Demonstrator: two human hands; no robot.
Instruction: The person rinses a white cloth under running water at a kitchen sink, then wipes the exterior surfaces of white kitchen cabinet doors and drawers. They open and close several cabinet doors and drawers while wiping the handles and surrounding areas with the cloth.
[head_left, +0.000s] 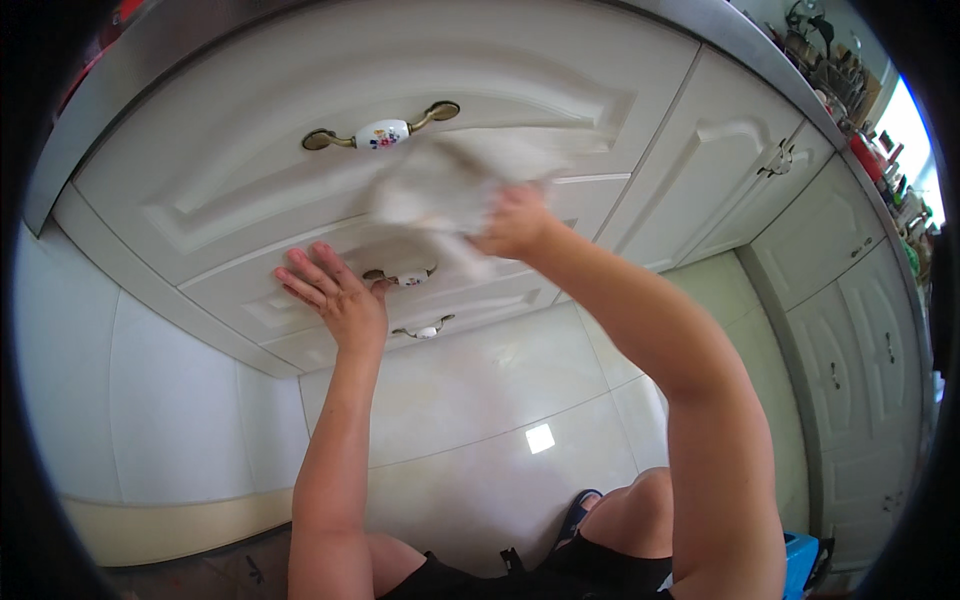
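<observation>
My right hand (516, 223) grips a pale cloth (457, 176), blurred by motion, in front of the top drawer front (247, 127) near its lower edge. Above and left of the cloth is that drawer's brass handle with a flowered white porcelain grip (383, 135). My left hand (337, 296) rests with spread fingers against the middle drawer front (277, 304), its thumb beside the left end of the smaller handle (411, 278). Below it, the lowest drawer bears a similar handle (426, 331).
A grey countertop edge (720, 34) runs above the cabinets. White cabinet doors (682, 165) continue at the right, with utensils (825, 64) on the counter. A white tiled wall (172, 397) stands left. Behind my right arm is a blue object (801, 562) above the tiled floor (487, 420).
</observation>
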